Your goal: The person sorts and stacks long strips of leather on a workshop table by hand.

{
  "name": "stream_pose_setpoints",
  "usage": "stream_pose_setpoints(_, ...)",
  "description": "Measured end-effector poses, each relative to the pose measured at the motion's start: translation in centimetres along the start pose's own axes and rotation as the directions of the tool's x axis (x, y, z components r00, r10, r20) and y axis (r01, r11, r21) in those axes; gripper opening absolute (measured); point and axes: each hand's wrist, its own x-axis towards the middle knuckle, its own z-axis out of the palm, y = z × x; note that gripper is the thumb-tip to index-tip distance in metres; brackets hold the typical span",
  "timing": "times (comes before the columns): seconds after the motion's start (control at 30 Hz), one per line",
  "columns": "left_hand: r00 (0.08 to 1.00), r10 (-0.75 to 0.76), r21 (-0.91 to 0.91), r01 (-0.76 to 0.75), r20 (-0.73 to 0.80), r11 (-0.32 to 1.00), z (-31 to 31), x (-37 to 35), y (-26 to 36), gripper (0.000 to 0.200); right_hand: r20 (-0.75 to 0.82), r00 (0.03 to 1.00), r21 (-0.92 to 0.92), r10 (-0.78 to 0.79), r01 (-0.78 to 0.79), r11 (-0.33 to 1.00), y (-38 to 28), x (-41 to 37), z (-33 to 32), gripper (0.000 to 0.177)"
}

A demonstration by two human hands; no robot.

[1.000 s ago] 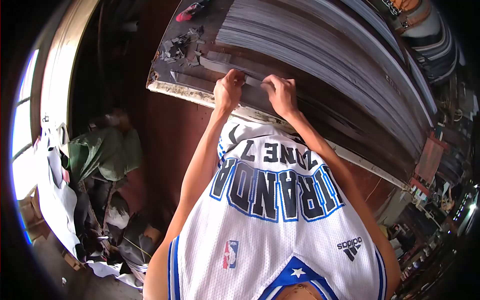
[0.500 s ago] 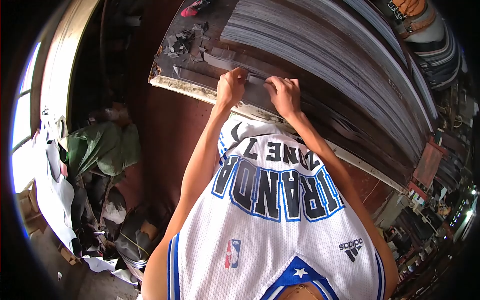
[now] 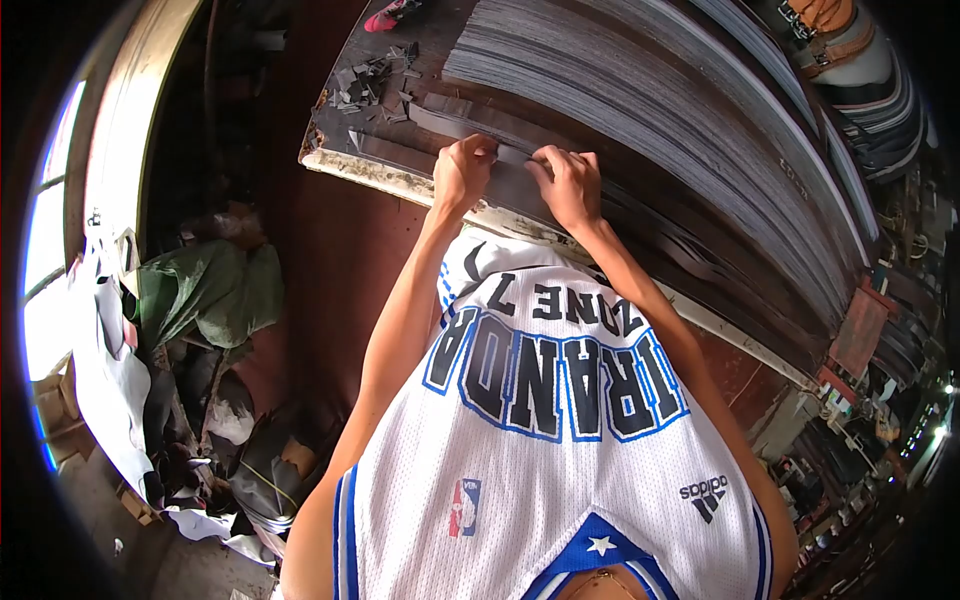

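Both hands are over the near edge of a dark worktable (image 3: 385, 150). My left hand (image 3: 464, 172) is closed, its fingers pinched on a thin grey strip (image 3: 513, 158). Across a small gap, my right hand (image 3: 568, 184) is also closed, with thumb and fingers on the other end of that strip. Under and beyond the hands lie long dark strips (image 3: 440, 118). Behind them stretches a wide stack of long grey strips (image 3: 600, 80).
Small dark scraps (image 3: 362, 88) lie on the table's left part, near a pink and black object (image 3: 388, 16). A pale worn edge (image 3: 370, 174) borders the table. Green cloth (image 3: 215, 290) and piled material are at left; a red block (image 3: 860, 318) is at right.
The hands hold nearly the same pose. The strip between them looks slightly lower and less bright; the view has shifted very slightly.
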Motion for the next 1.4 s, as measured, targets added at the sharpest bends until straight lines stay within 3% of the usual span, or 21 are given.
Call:
stream_pose_setpoints(0.3,1.000,-0.001,-0.001,0.001,0.007,1.000,-0.5,-0.8,1.0,0.016,-0.016,0.999,-0.024,-0.039,0.038,0.999,-0.1,-0.2,-0.6,0.018)
stream_pose_setpoints(0.37,0.998,0.064,0.036,-0.063,-0.018,0.997,-0.6,-1.4,0.7,0.015,-0.002,0.994,-0.004,-0.112,0.112,0.994,0.3,-0.5,-0.7,0.022)
stream_pose_setpoints(0.67,0.989,0.150,0.030,-0.150,-0.002,0.988,-1.5,-2.7,0.8,0.014,-0.055,0.988,0.037,-0.145,0.147,0.988,-0.4,-0.7,-1.2,0.018)
stream_pose_setpoints(0.9,0.995,0.099,0.034,-0.100,0.009,0.994,-1.5,-2.3,0.5,0.015,0.017,0.988,0.060,-0.152,0.151,0.987,-0.3,-0.1,-1.1,0.014)
stream_pose_setpoints(1.0,1.000,-0.014,0.041,0.014,0.014,0.999,-0.9,-2.0,0.6,0.015,0.010,0.990,0.086,-0.141,0.139,0.986,-0.2,-0.3,-0.8,0.013)
stream_pose_setpoints(1.17,0.992,-0.032,0.112,0.046,-0.124,0.993,1.1,-1.4,1.1,0.014,-0.014,0.999,0.047,-0.052,0.052,0.998,0.5,-0.6,-0.6,0.012)
stream_pose_setpoints(1.4,0.976,-0.004,0.165,0.041,-0.218,0.985,1.9,-1.3,1.8,0.016,-0.027,0.998,0.005,-0.048,0.048,0.999,0.5,-0.3,-0.3,0.011)
